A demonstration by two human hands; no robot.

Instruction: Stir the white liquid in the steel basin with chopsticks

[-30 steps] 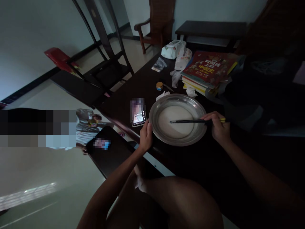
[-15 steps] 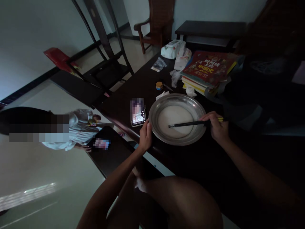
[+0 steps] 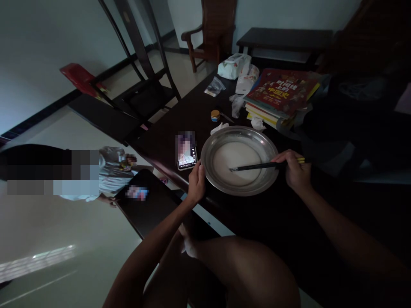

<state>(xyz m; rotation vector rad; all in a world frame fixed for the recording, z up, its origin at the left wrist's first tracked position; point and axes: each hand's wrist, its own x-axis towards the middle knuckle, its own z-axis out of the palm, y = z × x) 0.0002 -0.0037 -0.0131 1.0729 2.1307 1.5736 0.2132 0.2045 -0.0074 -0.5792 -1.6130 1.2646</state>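
A wide metal basin [image 3: 221, 182] stands on the dark table, with a white, milky mixture [image 3: 237, 156] in its bottom. My left hand [image 3: 196, 184] grips the basin's left rim, thumb on top and fingers partly hidden below. In my right hand [image 3: 298, 171] is a pair of dark chopsticks [image 3: 257, 166] with yellowish ends sticking out behind the fist. Their tips dip into the white mixture left of its middle. Just left of the basin lies a phone [image 3: 187, 162] with its screen lit.
Behind the basin are a stack of books [image 3: 282, 92], a small jar [image 3: 215, 115], crumpled tissue [image 3: 257, 124] and plastic bags [image 3: 234, 66]. On the left, another person [image 3: 112, 171] sits by a dark bench [image 3: 150, 214]. A wooden chair [image 3: 218, 34] stands at the back.
The chopsticks and my right hand have shifted slightly to the right. My left hand stays on the basin's rim. The other person's hand has moved a little left.
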